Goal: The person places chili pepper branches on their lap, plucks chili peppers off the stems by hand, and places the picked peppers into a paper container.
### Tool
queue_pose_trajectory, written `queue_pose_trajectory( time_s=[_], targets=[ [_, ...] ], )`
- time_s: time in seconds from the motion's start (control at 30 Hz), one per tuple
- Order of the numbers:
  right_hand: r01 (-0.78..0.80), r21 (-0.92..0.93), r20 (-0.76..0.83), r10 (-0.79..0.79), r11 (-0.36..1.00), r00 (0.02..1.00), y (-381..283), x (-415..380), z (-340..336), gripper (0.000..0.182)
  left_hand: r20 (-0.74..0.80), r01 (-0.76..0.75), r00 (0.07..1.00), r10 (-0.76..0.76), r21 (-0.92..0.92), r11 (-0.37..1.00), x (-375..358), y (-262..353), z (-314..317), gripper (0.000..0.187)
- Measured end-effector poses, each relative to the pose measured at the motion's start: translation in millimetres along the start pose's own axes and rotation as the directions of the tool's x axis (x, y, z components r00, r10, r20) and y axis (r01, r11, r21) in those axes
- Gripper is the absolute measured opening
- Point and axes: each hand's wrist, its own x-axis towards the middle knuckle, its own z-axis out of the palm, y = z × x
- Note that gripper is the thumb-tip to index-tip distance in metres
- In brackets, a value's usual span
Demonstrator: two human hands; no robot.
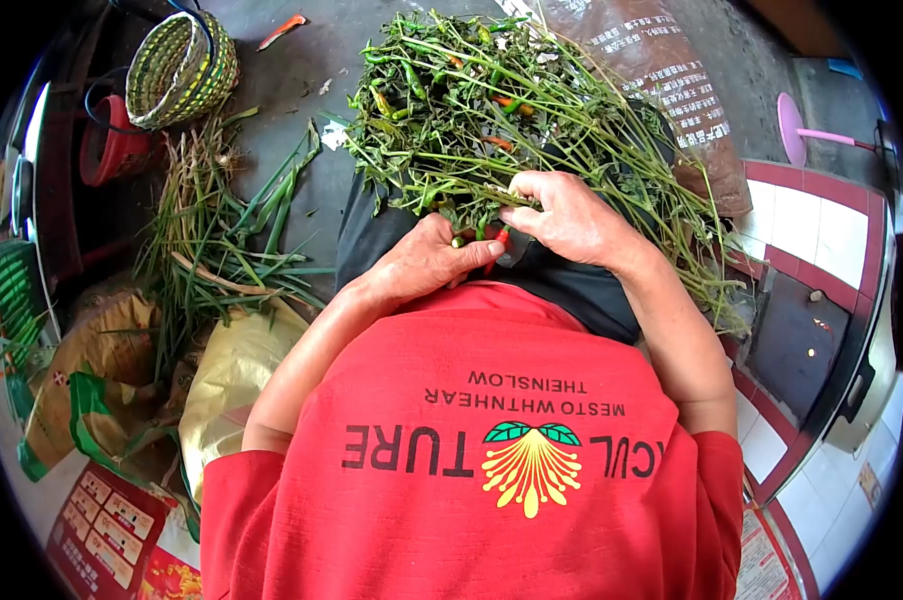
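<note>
A heap of uprooted chili pepper plants (441, 150) lies across my lap, with wilted leaves, long green stems and green, orange and red peppers. At the heap's near edge, my left hand (423, 262) is closed, its thumb pressed over a red chili pepper (502, 238) and a green tip beside it. How many peppers it holds is hidden. Just right of it, my right hand (581, 222) is closed in a pinch on a pepper plant stem, its fingertips partly hidden among the leaves.
Green onions (201, 205) lie on the floor to the left, beside yellow sacks (241, 360). Behind them stand a woven basket (183, 72) and a red bucket (106, 150). One loose red pepper (282, 31) is on the floor. A brown printed sack (671, 75) lies at back right.
</note>
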Motion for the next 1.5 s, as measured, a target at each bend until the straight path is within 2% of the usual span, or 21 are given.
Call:
queue_pose_trajectory(
  time_s=[0.1, 0.2, 0.23, 0.43, 0.53, 0.6, 0.67, 0.77, 0.8, 0.87, 0.97, 1.07, 1.1, 1.2, 1.33, 1.4, 1.43, 1.5],
  targets=[
    [0.091, 0.017, 0.021, -0.092, 0.996, 0.996, 7.9, 3.3, -0.4, 0.022, 0.028, -0.023, 0.999, 0.024, -0.048, 0.999, 3.0, -4.6, -1.5, 0.033],
    [0.04, 0.137, 0.245, -0.073, 0.99, 0.967, 5.1, 2.9, -12.1, 0.022, 0.045, 0.032, 0.998, -0.032, -0.008, 0.999, 1.3, -4.0, -9.5, 0.033],
    [0.036, 0.168, 0.262, -0.08, 0.985, 0.962, 8.7, 5.3, -10.7, 0.021, 0.047, 0.062, 0.997, -0.063, 0.02, 0.998, 0.0, -2.0, -11.4, 0.033],
    [0.03, 0.077, 0.239, -0.047, 0.997, 0.97, 7.5, 8.3, -8.4, 0.018, -0.005, 0.032, 0.999, -0.032, 0.157, 0.987, -3.6, 13.5, -9.3, 0.034],
    [0.035, -0.026, 0.039, -0.034, 0.999, 0.999, -1.3, 3.3, 0.6, 0.018, -0.007, 0.08, 0.997, -0.081, 0.24, 0.967, -0.3, 14.7, -10.6, 0.034],
    [0.013, -0.184, -0.089, -0.03, 0.983, 0.996, -3.8, 1.6, 12.5, 0.016, 0.017, 0.094, 0.995, -0.1, 0.233, 0.968, 4.0, 12.1, -11.2, 0.034],
    [-0.026, -0.224, -0.222, -0.025, 0.974, 0.975, 8.7, 8.4, 23.7, 0.018, 0.038, 0.12, 0.991, -0.131, 0.21, 0.97, 3.4, 13.6, -10.7, 0.034],
    [-0.025, 0.024, 0.009, 0.025, 0.999, 1.0, 5.8, 11.2, 8.0, 0.023, 0.046, 0.19, 0.979, -0.197, 0.127, 0.974, -2.9, 16.8, -10.7, 0.035],
    [0.029, 0.143, 0.07, -0.04, 0.989, 0.997, 7.8, 15.1, 5.8, 0.026, 0.049, 0.2, 0.977, -0.207, 0.125, 0.972, -2.5, 14.6, -12.0, 0.035],
    [-0.053, 0.334, 0.175, -0.006, 0.941, 0.985, 2.9, 10.3, -5.1, 0.027, 0.059, 0.212, 0.974, -0.22, 0.124, 0.969, 0.3, 13.5, -13.4, 0.034],
    [0.108, 0.258, 0.092, -0.136, 0.96, 0.986, 16.6, 17.2, 3.5, 0.026, 0.093, 0.214, 0.967, -0.239, 0.218, 0.952, 1.6, 19.1, -12.5, 0.035],
    [0.065, 0.2, 0.11, -0.089, 0.978, 0.99, 7.6, 16.4, 3.4, 0.026, 0.098, 0.211, 0.966, -0.239, 0.235, 0.949, 3.1, 17.7, -12.8, 0.036],
    [0.127, 0.227, 0.084, -0.15, 0.965, 0.985, 11.3, 17.1, 5.7, 0.024, 0.097, 0.21, 0.967, -0.237, 0.23, 0.95, 3.2, 16.9, -13.2, 0.036],
    [0.075, 0.233, 0.151, -0.113, 0.97, 0.982, 12.9, 18.3, 4.2, 0.024, 0.062, 0.237, 0.964, -0.258, 0.238, 0.942, 1.6, 20.0, -13.4, 0.037],
    [0.074, 0.099, 0.199, -0.093, 0.992, 0.976, 5.1, 17.8, -0.4, 0.019, 0.057, 0.214, 0.968, -0.243, 0.306, 0.928, 2.5, 21.5, -12.9, 0.038],
    [0.114, 0.044, 0.167, -0.12, 0.993, 0.979, 5.6, 18.4, 3.3, 0.018, 0.032, 0.2, 0.973, -0.229, 0.38, 0.903, 2.6, 21.5, -12.9, 0.037],
    [0.133, 0.017, 0.151, -0.134, 0.991, 0.979, 6.0, 18.2, 6.0, 0.017, 0.011, 0.145, 0.986, -0.167, 0.438, 0.887, 3.1, 17.9, -12.5, 0.035],
    [0.186, -0.133, 0.003, -0.187, 0.973, 0.982, 3.3, 13.1, 14.7, 0.013, -0.016, 0.038, 0.999, -0.035, 0.554, 0.832, 6.8, 4.1, -10.8, 0.033]
  ],
)
